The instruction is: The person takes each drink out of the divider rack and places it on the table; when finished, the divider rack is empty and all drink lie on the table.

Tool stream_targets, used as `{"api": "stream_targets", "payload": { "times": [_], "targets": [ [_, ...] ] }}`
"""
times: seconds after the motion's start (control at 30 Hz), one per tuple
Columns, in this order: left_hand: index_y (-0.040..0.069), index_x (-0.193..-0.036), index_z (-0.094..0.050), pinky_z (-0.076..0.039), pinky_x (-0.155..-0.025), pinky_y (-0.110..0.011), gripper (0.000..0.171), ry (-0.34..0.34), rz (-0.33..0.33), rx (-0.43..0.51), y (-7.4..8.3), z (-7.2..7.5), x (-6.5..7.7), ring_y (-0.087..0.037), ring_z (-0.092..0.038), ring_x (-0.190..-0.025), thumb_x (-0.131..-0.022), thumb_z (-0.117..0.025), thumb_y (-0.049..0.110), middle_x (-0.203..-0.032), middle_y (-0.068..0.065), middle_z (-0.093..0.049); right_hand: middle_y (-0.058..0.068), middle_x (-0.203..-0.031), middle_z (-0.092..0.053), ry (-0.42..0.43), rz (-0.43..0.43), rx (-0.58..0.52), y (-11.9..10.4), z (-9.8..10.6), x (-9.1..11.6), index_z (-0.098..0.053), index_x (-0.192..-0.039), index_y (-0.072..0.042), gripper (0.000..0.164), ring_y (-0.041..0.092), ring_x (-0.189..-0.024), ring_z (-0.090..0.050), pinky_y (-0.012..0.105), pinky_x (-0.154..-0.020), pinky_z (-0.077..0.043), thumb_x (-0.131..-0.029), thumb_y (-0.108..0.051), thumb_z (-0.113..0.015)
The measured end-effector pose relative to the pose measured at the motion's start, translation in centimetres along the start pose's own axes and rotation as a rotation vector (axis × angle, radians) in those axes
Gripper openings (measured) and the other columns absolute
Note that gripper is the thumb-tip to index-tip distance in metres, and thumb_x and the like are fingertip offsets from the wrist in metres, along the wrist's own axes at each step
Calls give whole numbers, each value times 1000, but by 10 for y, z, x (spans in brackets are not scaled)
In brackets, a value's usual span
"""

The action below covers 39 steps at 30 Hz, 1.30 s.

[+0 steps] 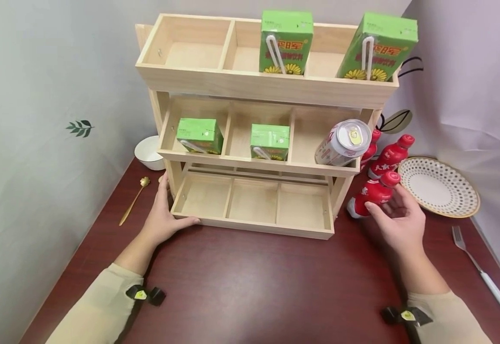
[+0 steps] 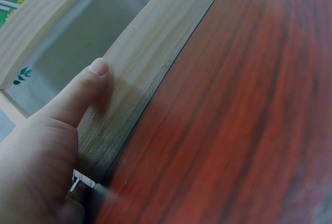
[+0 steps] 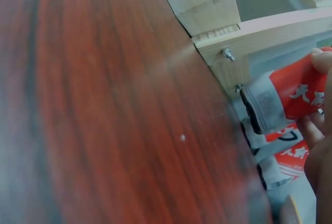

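My left hand (image 1: 162, 217) holds the lower left corner of a three-tier wooden rack (image 1: 254, 228). Its thumb (image 2: 85, 89) lies along the front board in the left wrist view, while the other fingers run up the rack's side. On the right, my right hand (image 1: 402, 222) grips a red bottle (image 1: 375, 192) with a red cap, tilted, beside the rack's lower right end. The right wrist view shows the bottle's white lower part (image 3: 265, 102) turned toward the rack, fingers around the red part. Two more red bottles (image 1: 391, 155) stand behind the held one.
Green drink cartons (image 1: 286, 43) stand in the top and middle tiers, and a silver can (image 1: 343, 143) leans in the middle tier's right compartment. A white bowl (image 1: 148, 153) and gold spoon (image 1: 134, 201) are left; a dotted plate (image 1: 435, 184) and fork (image 1: 482, 272) are right.
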<state>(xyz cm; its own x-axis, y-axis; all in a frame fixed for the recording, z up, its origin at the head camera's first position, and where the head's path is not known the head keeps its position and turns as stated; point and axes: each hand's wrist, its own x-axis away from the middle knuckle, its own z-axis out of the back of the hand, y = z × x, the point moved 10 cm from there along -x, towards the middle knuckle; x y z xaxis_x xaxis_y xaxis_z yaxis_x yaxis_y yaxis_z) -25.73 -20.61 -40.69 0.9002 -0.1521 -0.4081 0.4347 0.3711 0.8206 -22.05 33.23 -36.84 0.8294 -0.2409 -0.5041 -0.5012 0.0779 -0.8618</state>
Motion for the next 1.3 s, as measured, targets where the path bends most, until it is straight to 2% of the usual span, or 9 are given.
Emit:
{"api": "stream_targets", "payload": {
  "times": [0.23, 0.43, 0.6, 0.77, 0.93, 1.13, 1.3],
  "targets": [
    [19, -156, -6, -34, -101, -37, 140, 4, -10, 8, -1, 0, 1, -34, -39, -127, -50, -97, 4, -145, -19, -30, 15, -123, -64, -3, -20, 96, 15, 1, -4, -55, -133, 2, 67, 14, -104, -65, 21, -82, -50, -70, 20, -74],
    [18, -156, -7, -35, -100, -33, 139, 6, -20, 16, 0, 1, 1, -36, -39, -126, -50, -96, 3, -145, -21, -30, 17, -123, -63, 5, 11, 150, 20, -2, -10, -56, -133, 0, 69, 14, -104, -65, 22, -84, -49, -69, 19, -75],
    [18, -156, -6, -34, -101, -32, 139, 5, -19, 13, -1, 0, 2, -38, -39, -126, -51, -96, 3, -145, -21, -31, 11, -119, -66, 30, 34, 208, 23, -6, -15, -57, -132, -1, 69, 11, -100, -65, 20, -83, -50, -69, 17, -77],
    [20, -156, -6, -35, -100, -32, 140, 2, -11, 13, -2, 0, 1, -37, -40, -126, -51, -96, 4, -144, -21, -32, 12, -119, -66, 59, 41, 211, 24, -7, -18, -58, -131, -1, 67, 10, -100, -65, 21, -83, -50, -69, 17, -76],
    [21, -156, -5, -35, -100, -34, 140, -3, 0, 6, -2, 0, 1, -35, -40, -126, -51, -96, 5, -143, -20, -33, 12, -123, -64, 74, 13, 239, 29, -7, -20, -56, -134, -5, 69, 9, -102, -64, 20, -84, -49, -71, 13, -77],
    [22, -156, -4, -33, -102, -41, 140, -2, 10, 1, 0, 0, 1, -32, -39, -128, -52, -96, 6, -144, -19, -32, 12, -127, -61, 65, -34, 164, 40, -9, -28, -55, -136, -7, 69, 15, -108, -61, 23, -89, -48, -73, 13, -76],
    [22, -156, -4, -33, -102, -34, 140, 0, 18, -2, 0, 0, 2, -32, -39, -128, -52, -96, 6, -144, -19, -32, 12, -129, -59, 67, -55, 142, 45, -12, -34, -54, -137, -8, 69, 17, -111, -59, 25, -91, -47, -74, 10, -76]
  ]
}}
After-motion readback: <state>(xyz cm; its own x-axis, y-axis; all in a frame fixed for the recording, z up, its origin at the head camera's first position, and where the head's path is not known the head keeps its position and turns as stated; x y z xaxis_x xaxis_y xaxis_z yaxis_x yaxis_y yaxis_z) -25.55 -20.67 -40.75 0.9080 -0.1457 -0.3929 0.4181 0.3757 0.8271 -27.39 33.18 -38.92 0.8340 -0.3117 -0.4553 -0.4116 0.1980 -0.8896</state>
